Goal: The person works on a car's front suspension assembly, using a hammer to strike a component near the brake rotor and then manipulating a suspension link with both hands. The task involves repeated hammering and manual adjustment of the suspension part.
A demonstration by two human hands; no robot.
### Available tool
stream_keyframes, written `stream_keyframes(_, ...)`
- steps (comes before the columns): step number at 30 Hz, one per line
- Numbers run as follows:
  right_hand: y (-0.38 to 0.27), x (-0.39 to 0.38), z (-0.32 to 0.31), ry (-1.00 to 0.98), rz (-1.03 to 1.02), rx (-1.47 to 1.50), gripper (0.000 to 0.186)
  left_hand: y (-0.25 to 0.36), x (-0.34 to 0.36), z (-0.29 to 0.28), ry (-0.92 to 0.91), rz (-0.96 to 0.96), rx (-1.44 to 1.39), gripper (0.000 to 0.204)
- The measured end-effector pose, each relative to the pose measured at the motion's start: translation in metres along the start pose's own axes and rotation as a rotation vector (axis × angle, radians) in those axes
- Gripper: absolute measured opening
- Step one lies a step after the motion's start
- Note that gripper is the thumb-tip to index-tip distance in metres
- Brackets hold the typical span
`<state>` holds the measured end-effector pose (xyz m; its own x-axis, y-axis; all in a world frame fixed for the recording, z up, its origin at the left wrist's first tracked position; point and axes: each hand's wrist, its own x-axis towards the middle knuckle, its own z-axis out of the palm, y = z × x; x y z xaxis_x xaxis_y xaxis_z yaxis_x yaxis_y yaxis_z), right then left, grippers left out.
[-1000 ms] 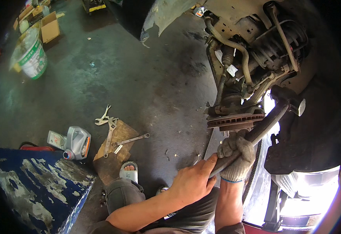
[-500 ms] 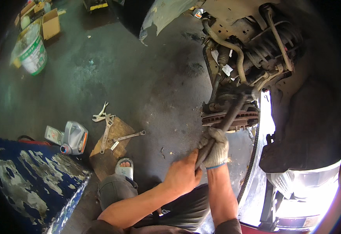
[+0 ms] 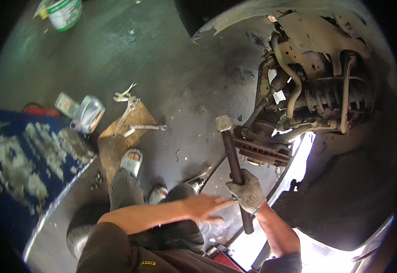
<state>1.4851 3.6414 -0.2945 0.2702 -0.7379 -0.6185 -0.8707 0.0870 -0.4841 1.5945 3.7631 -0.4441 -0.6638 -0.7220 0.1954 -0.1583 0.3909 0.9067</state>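
My right hand [image 3: 247,191], in a pale knit work glove, is closed round the dark handle of a hammer [image 3: 234,157]. The hammer slants upward, its blunt grey head at the top and the handle's end sticking out below the glove. Bare and with fingers stretched out, my left hand [image 3: 207,208] is just left of the lower handle, holding nothing. Beyond the hammer is a rusty brake disc [image 3: 264,154], joined to a car's suspension with a coil spring [image 3: 339,96] and a curved bar [image 3: 294,84].
On a wooden board [image 3: 112,129] at the left lie an adjustable wrench [image 3: 124,119], a spanner [image 3: 146,128] and locking pliers [image 3: 124,94]. A grey oil bottle [image 3: 89,114] stands beside a peeling blue panel [image 3: 34,159]. A white-green bucket [image 3: 65,14] is far left.
My left hand has come off the hammer handle and opened. The hammer has swung away from the suspension joint, its head now left of the disc. The view has shifted.
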Motion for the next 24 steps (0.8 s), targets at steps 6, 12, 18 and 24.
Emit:
stream_keyframes(6, -0.013, -0.044, -0.041, -0.254, 0.276, 0.059, 0.036, 0.082, -0.117, -0.001, 0.793, -0.744, 0.048, 0.062)
stream_keyframes(12, -0.045, -0.025, -0.055, -0.298, 0.264, -0.107, 0.033, 0.223, -0.183, 0.084, 1.528, -1.127, -0.126, 0.055)
stream_keyframes(18, -0.089, -0.009, -0.115, -0.203, 0.077, -0.386, 0.047, 0.293, -0.225, 0.245, 1.729, -1.614, -0.23, 0.048)
stream_keyframes(24, -0.129, 0.011, -0.098, -0.618, -0.58, -2.707, 0.061, 0.313, -0.223, 0.393, 1.615, -1.871, -0.552, 0.049)
